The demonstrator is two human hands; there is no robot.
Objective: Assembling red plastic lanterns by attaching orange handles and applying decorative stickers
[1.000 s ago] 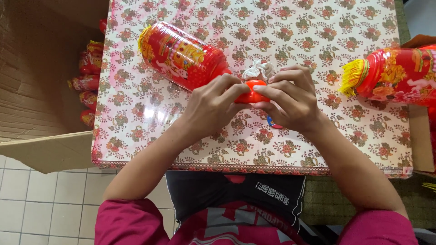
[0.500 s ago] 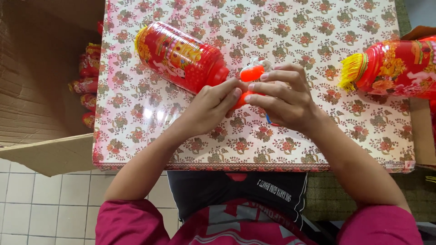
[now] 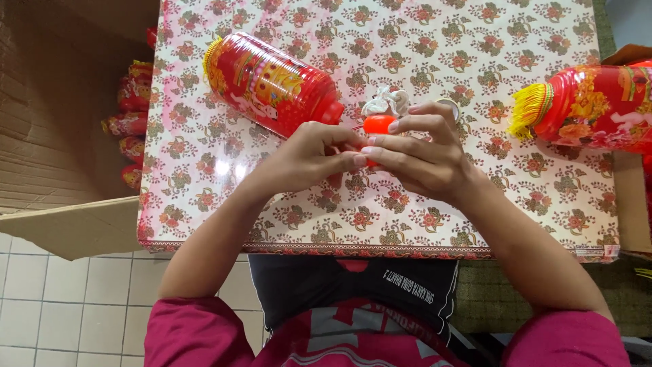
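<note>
My left hand (image 3: 309, 158) and my right hand (image 3: 421, 155) meet over the middle of the floral-covered table (image 3: 421, 41). Together they pinch a small orange-red round piece (image 3: 378, 124) between the fingertips. A bunch of white cord (image 3: 386, 102) sticks up just behind that piece. A red cylindrical lantern (image 3: 272, 83) with a yellow fringe end lies on its side, touching the area just left of my left hand. A second red lantern (image 3: 598, 109) with a yellow fringe lies at the table's right edge.
An open cardboard box (image 3: 61, 136) stands on the left, with several more red lanterns (image 3: 132, 115) stacked along its side by the table. White floor tiles (image 3: 68, 306) show below it. A brown box edge (image 3: 631, 204) sits at the right.
The view has drifted slightly. The orange piece now sits higher between my fingertips and the white cord shows more clearly above it.
</note>
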